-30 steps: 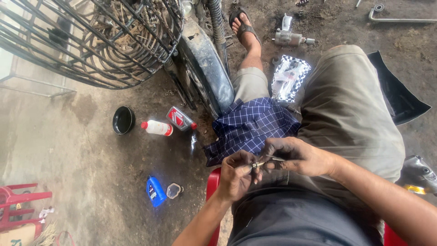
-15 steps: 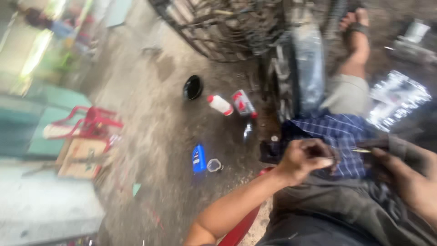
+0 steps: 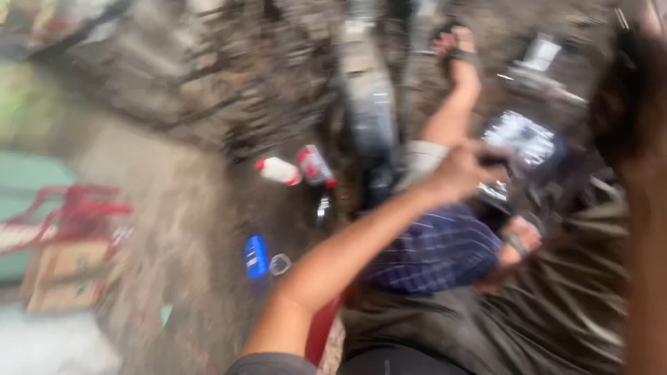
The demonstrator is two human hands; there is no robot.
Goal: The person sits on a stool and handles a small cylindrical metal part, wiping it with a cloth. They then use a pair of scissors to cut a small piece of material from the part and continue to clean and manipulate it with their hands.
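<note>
The whole head view is heavily smeared by motion. My left arm reaches from the bottom centre up to my left hand, fingers curled, above my bare left leg; blur hides whether it holds anything. A blue checked cloth lies over my lap. At the cloth's right edge is a hand-like shape with a dark band, which I take for my right hand; its grip is unreadable. A blurred skin-coloured forearm runs along the right edge.
On the dirt floor lie a white bottle with a red cap, a red can, a blue packet and a small metal ring. A motorbike mudguard stands ahead, a shiny patterned sheet right of it, a red chair at left.
My hands, close together over the lap a second ago, have separated. The left arm has stretched forward and up. The camera has swung, and everything is more blurred.
</note>
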